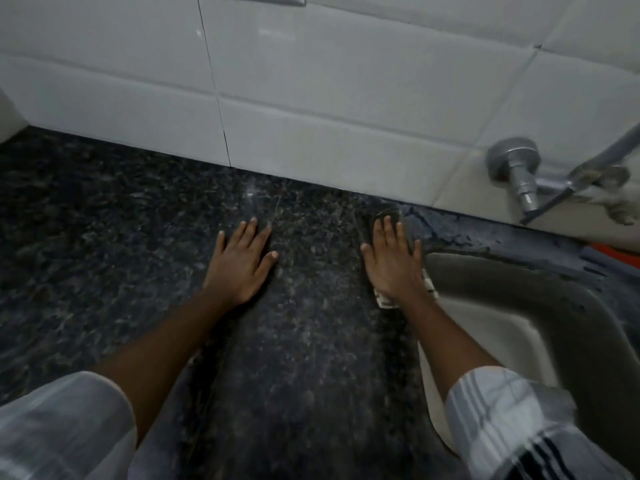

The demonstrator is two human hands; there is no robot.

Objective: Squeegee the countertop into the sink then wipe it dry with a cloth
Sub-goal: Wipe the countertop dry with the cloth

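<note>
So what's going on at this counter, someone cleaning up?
Yes. A person leans over a dark stone countertop. The right hand presses flat on a dark cloth beside the sink, apparently wiping. The left hand rests open on the counter. Wet streaks show behind the sink, near the wall tap.

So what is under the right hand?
A dark cloth lies flat under the right hand on the countertop, beside the sink. Its middle is covered by the hand.

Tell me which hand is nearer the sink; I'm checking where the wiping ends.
Right. The right hand presses a cloth flat at the sink rim; the left hand lies flat on the countertop, farther left.
</note>
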